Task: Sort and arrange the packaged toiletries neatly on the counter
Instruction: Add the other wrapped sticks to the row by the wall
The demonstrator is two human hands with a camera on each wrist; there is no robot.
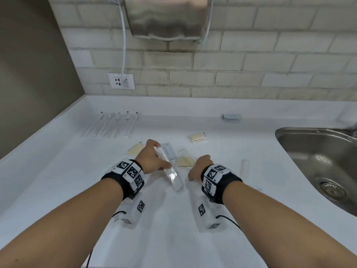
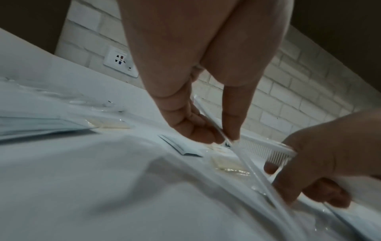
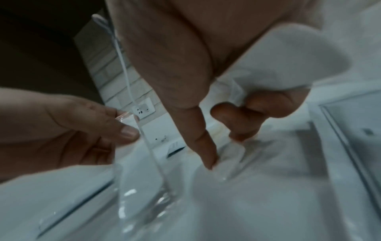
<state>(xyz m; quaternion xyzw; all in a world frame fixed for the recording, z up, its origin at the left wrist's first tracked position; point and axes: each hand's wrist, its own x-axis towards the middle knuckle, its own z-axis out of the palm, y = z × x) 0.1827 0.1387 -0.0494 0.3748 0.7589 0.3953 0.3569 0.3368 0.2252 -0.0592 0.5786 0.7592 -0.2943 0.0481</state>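
A long clear packet with a white comb (image 1: pixel 170 172) is tilted above the white counter (image 1: pixel 58 171). My left hand (image 1: pixel 154 161) pinches its upper part between thumb and fingers (image 2: pixel 206 132); the packet's edge (image 2: pixel 247 164) runs down to the counter. My right hand (image 1: pixel 199 167) is just right of it, fingers curled down out of the head view. The right wrist view shows those fingers (image 3: pixel 257 106) curled round a white packet (image 3: pixel 288 57), blurred. A yellowish sachet (image 1: pixel 185 161) lies under that hand.
Several clear-wrapped toothbrushes (image 1: pixel 114 122) lie in a row at the back left. Yellowish sachets (image 1: pixel 135 148) (image 1: pixel 197 137), a printed sachet (image 1: pixel 170 152), a white tube (image 1: pixel 244 168) and a grey stack (image 1: pixel 231 117) lie around. A steel sink (image 1: pixel 318 161) is on the right.
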